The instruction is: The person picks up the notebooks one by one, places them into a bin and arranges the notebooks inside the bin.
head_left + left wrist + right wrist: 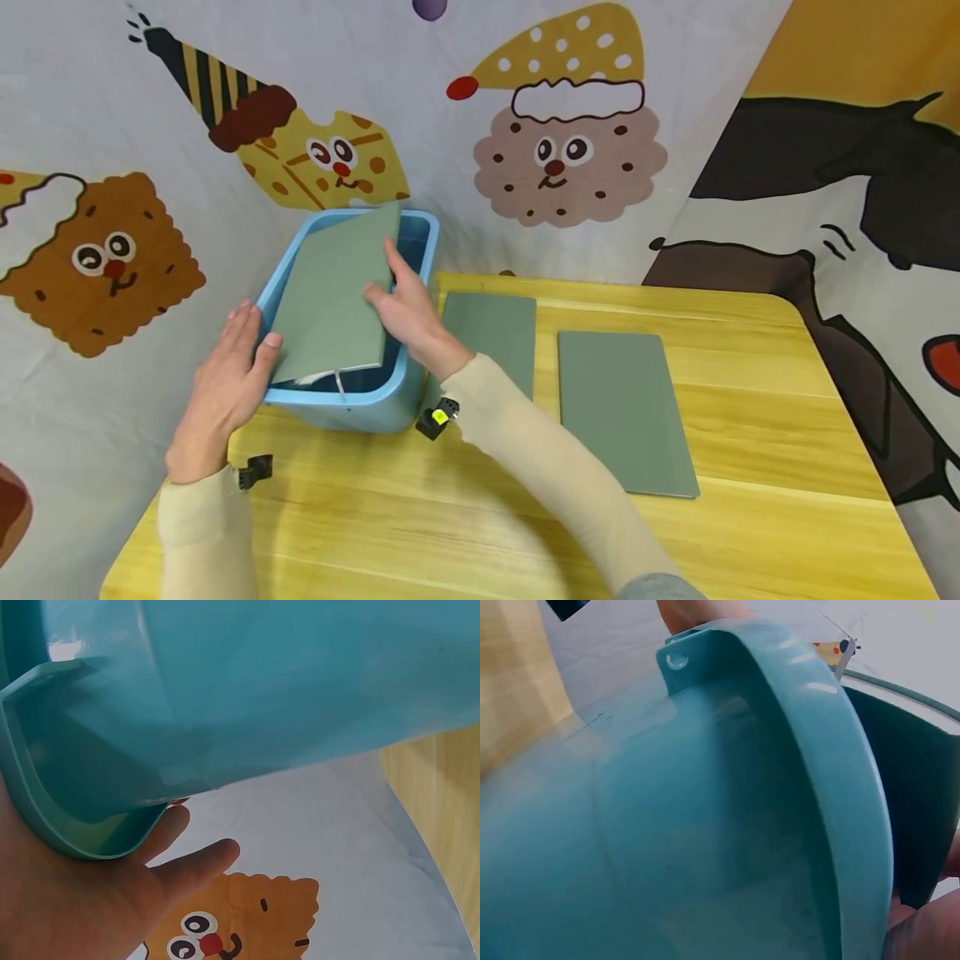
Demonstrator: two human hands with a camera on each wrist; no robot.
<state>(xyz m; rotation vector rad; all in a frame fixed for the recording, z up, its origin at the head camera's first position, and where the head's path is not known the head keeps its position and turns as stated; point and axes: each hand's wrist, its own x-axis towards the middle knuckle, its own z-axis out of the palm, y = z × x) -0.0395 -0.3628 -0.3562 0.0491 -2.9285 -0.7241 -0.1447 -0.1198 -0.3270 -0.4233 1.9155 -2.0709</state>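
Note:
A grey-green notebook (pixel 334 287) lies tilted over the mouth of a blue plastic bin (pixel 357 398), partly inside the rim. My right hand (pixel 411 310) grips its right edge, thumb on the cover. A narrow light strip (pixel 339 382) hangs from the notebook's lower edge. My left hand (pixel 231 371) rests against the bin's left rim with its fingers stretched out. In the left wrist view, the palm of this hand (pixel 97 904) meets the rim from outside. The right wrist view shows the dark underside of the notebook (pixel 907 795) beyond the bin's rim (pixel 855 817).
Two more grey-green notebooks lie on the wooden table (pixel 765 433): one notebook (pixel 495 333) just right of the bin, partly behind my right forearm, and another notebook (pixel 622 408) farther right. A cartoon-printed cloth (pixel 450 167) hangs behind the table.

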